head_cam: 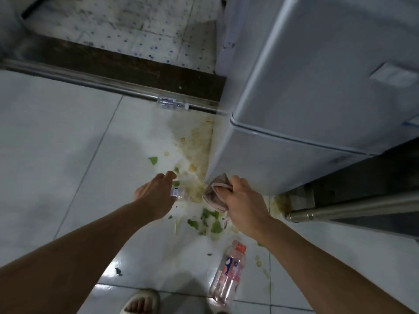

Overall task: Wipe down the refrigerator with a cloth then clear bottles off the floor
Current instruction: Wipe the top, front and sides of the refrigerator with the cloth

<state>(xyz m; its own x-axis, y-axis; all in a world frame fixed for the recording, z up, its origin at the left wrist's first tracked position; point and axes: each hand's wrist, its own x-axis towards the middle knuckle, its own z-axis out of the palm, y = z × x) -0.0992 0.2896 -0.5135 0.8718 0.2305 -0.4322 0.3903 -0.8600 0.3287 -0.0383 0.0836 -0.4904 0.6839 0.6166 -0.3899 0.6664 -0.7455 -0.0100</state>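
Note:
My right hand [244, 205] grips a crumpled pinkish-brown cloth [215, 193] at the bottom front corner of the silver refrigerator [294, 109]. My left hand [156, 193] is low over the floor, with its fingers curled over a small clear bottle [179, 196] that sticks out at the thumb side. A clear bottle with an orange cap and a pink label [229, 273] lies on the tiles below my right wrist. A third clear bottle [172, 103] lies against the metal door track [90, 81].
Yellowish spill and green leaf scraps [210, 223] cover the white tiles beside the refrigerator. A steel bar [351, 210] juts out low at the right under a dark unit. My sandalled foot [141, 302] is at the bottom edge. A dark threshold [136, 66] runs beyond the track.

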